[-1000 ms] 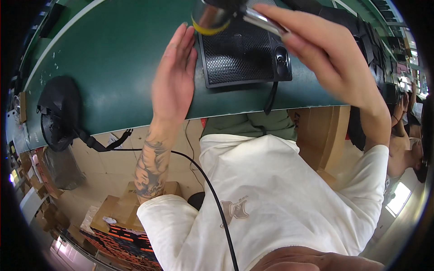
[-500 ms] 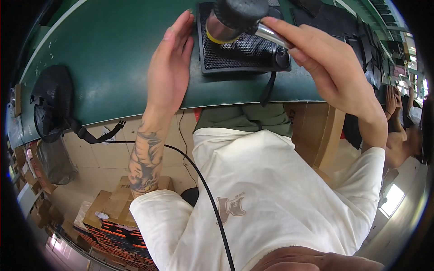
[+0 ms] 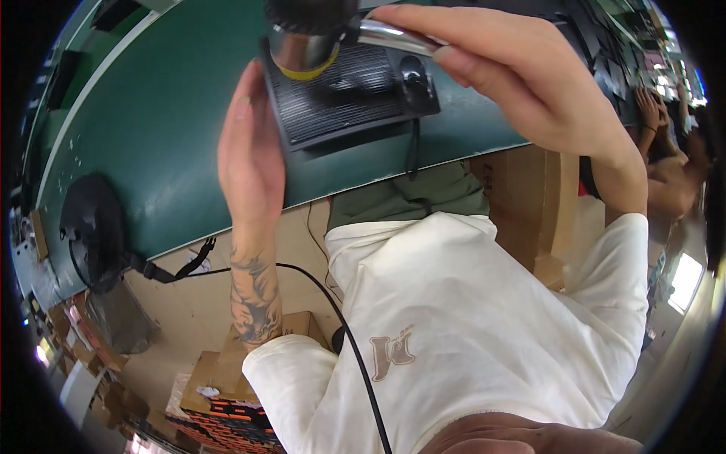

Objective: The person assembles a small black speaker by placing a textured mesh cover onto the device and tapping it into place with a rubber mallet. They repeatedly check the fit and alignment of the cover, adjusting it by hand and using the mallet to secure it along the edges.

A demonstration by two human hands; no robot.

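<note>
A mallet (image 3: 308,45) with a black ribbed top, a shiny metal body and a yellow lower face is over the left part of a black rectangular case (image 3: 348,106). My right hand (image 3: 522,68) is closed around its chrome handle, index finger laid along it. Whether the yellow face touches the case cannot be told. The case has a ribbed, glossy surface, a small oval fitting at its right end and a black strap hanging at its near edge. My left hand (image 3: 253,155) is open beside the case's left edge, fingers extended and apparently against it.
The case lies on a green table (image 3: 174,129). A black pouch with a buckled strap (image 3: 92,227) sits at the table's left edge. Dark flat pieces are at the far right. Cardboard boxes (image 3: 227,371) stand on the floor; another person's hands (image 3: 652,110) show at right.
The view has tilted, so table, case and hands appear further left. My right hand keeps its hold on the mallet over the case, and my left hand stays by the case's left edge.
</note>
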